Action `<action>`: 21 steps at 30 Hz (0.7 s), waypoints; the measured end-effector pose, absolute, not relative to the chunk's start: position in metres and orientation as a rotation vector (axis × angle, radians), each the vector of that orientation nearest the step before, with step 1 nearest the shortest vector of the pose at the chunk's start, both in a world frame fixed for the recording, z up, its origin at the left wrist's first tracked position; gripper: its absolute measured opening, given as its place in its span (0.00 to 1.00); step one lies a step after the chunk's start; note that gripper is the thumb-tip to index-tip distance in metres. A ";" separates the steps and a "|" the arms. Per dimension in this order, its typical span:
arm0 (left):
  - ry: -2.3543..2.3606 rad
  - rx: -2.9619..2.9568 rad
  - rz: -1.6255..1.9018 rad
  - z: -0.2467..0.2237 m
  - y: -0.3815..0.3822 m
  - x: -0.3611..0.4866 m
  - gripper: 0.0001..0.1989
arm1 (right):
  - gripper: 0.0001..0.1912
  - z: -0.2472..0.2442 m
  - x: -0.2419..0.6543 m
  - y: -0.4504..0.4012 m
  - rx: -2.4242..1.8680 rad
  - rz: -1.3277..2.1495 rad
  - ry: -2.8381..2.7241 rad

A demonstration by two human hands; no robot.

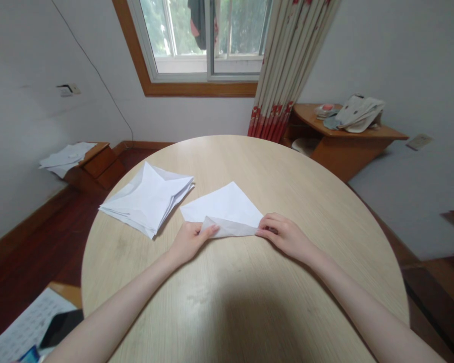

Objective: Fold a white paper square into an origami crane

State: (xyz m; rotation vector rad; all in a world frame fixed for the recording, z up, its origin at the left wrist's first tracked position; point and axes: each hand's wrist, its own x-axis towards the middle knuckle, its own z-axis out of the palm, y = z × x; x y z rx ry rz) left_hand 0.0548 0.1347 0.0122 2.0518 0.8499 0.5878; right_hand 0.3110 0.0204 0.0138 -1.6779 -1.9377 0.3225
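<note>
A white sheet of paper [227,204] lies on the round wooden table [249,292], its near edge folded up into a narrow, greyish flap. My left hand [191,239] grips the left part of this fold, thumb on top and the other fingers partly hidden by the paper. At the sheet's right corner, my right hand [282,232] pinches the end of the fold between thumb and fingers. To the left sits a stack of folded white papers [149,194], with a pointed, star-like fold on top.
A black phone [62,326] and a printed sheet [26,322] lie low at the left. Papers [66,157] cover a small wooden cabinet [102,164]. A corner shelf [363,132] holding a cloth bag [359,112] stands back right, beside a curtain [291,65].
</note>
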 end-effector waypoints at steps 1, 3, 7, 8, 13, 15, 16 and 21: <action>0.869 2.030 0.604 0.012 0.135 0.055 0.28 | 0.09 0.014 0.311 0.021 -1.722 0.337 -1.910; 0.897 2.042 0.658 0.012 0.134 0.055 0.26 | 0.10 0.014 0.310 0.021 -1.783 0.357 -1.872; 0.905 2.211 0.884 0.010 0.132 0.058 0.14 | 0.10 0.011 0.308 0.023 -1.820 0.373 -1.881; 0.892 2.262 0.968 0.010 0.131 0.059 0.11 | 0.11 0.010 0.308 0.024 -1.830 0.364 -1.890; 0.787 2.669 1.549 0.016 0.121 0.062 0.20 | 0.14 0.004 0.305 0.026 -1.859 0.266 -1.929; 0.636 2.904 1.681 0.020 0.114 0.064 0.16 | 0.15 0.001 0.303 0.026 -1.845 0.250 -1.943; 0.479 3.043 1.662 0.021 0.110 0.065 0.13 | 0.15 0.000 0.302 0.026 -1.833 0.253 -1.948; 0.000 3.420 1.138 0.022 0.099 0.075 0.09 | 0.12 -0.002 0.291 0.025 -1.778 0.297 -1.880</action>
